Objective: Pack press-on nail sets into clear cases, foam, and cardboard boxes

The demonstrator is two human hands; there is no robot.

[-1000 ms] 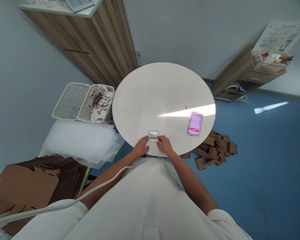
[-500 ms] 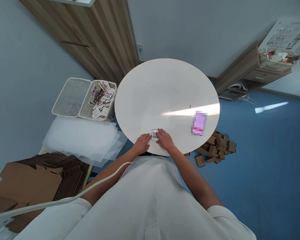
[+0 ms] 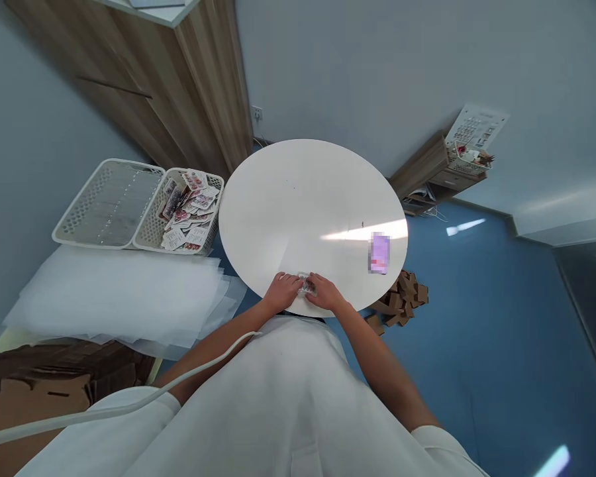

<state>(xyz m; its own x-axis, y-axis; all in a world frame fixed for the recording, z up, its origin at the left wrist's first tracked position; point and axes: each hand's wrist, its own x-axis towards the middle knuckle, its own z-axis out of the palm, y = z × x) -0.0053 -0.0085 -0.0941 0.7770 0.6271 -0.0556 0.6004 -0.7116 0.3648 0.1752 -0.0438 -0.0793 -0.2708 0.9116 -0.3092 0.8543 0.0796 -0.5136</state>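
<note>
A small clear plastic pack (image 3: 306, 285) with dark round shapes in it is at the near edge of a white oval table (image 3: 308, 185). My left hand (image 3: 282, 293) is closed on its left side, the fingertips touching the rim. From the right, my right hand (image 3: 326, 291) grips the other side, its fingers covering part of the pack. What the dark shapes are is too small to make out, and I cannot tell whether the pack is lifted off the tabletop.
A blurred-out purple item (image 3: 379, 253) lies on the table's right. To the left are a white basket (image 3: 146, 233) of printed cards, translucent sheets (image 3: 119, 291) and flattened cardboard (image 3: 40, 397). Small brown boxes (image 3: 402, 298) are heaped on the floor at right. A white cable (image 3: 198, 372) crosses my left arm.
My left hand has come in against the pack's left side, and my right fingers have shifted to its right side. The whole view has turned somewhat to the right.
</note>
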